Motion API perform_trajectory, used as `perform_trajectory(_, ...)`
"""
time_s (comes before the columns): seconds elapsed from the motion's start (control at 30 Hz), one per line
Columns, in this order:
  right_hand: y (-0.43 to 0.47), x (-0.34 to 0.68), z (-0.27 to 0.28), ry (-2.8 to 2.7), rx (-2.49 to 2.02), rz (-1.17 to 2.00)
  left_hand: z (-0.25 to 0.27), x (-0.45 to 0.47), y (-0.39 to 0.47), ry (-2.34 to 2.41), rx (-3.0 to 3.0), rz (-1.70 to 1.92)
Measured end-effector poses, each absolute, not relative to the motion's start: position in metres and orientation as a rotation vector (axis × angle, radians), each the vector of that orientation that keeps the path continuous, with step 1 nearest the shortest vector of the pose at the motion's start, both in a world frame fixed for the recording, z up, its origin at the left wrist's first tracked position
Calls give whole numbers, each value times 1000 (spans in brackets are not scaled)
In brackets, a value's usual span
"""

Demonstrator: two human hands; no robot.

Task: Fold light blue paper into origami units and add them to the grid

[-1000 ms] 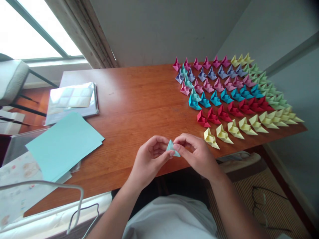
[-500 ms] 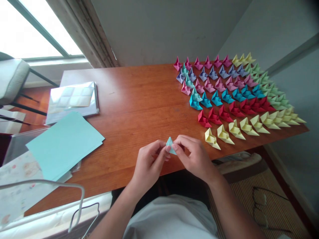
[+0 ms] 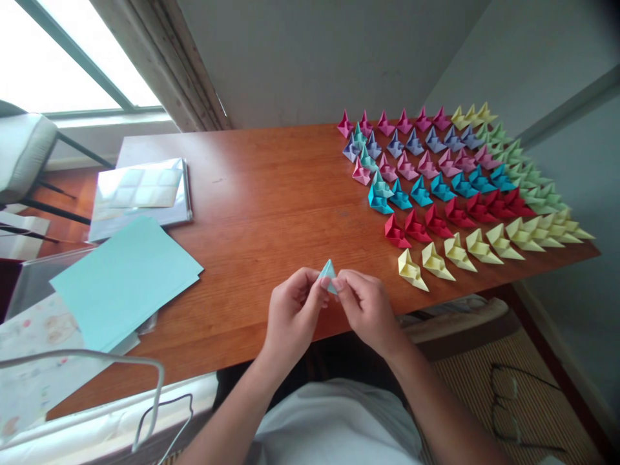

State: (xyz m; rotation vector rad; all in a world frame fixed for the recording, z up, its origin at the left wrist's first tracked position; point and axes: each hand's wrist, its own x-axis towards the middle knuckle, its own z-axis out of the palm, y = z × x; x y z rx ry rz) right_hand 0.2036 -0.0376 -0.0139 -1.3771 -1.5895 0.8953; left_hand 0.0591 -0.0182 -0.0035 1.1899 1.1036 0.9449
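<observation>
One teal paper triangle (image 3: 329, 270), pinched by left hand (image 3: 292, 310) and right hand (image 3: 368, 308), points forward.

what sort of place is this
Probably a room in someone's home, judging by the wooden table, the cushioned chair and the curtain.

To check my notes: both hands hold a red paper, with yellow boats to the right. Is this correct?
Not the colour: in the head view, the left hand and right hand hold a pale teal paper, with yellow boats to the right.
</observation>
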Motion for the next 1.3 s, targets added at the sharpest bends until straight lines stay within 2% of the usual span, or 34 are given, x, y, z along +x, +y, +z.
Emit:
perform_trajectory(0.1, -40, 199, -18, -1533, -1386, 856, -3, 62, -19, 1103, 1109, 981)
perform_trajectory(0.4, -30, 214, -9, -1342, -1278, 1196, -3, 47, -13, 1084, 1420, 794)
perform_trajectory(0.67, -39, 203, -9, -1276, -1311, 1001, -6, 52, -19, 975, 1060, 895)
perform_trajectory(0.8, -39, 210, -4, -1440, -1326, 922, -10, 51, -20, 980, 1061, 927)
perform_trajectory(1.13, -38, 227, 3, -1659, -1344, 909, -2, 34, -12, 1147, 1677, 910)
perform_trajectory(1.3, -37, 227, 0, -1742, -1425, 910, -7, 32, -10, 1150, 1776, 978)
